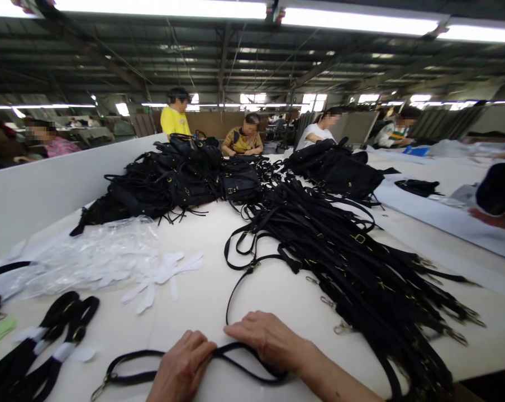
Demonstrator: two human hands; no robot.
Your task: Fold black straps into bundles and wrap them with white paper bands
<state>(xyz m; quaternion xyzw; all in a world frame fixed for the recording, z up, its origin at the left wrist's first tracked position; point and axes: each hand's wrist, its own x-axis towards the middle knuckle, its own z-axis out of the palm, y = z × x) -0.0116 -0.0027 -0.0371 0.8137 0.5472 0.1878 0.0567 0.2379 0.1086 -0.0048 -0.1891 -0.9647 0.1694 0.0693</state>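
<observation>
Left hand (180, 364) and right hand (269, 338) grip one black strap (134, 379). Two white-banded bundles (63, 352) lie left; one strap pile (353, 273) lies right.

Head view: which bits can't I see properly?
In the head view:
Parts of the black strap: hidden under the left hand and right hand.
Banded bundles: cut off by the left and bottom edges.
Dark thing: cut off by the right edge.
Lower bags in the black pile: covered by others.
</observation>
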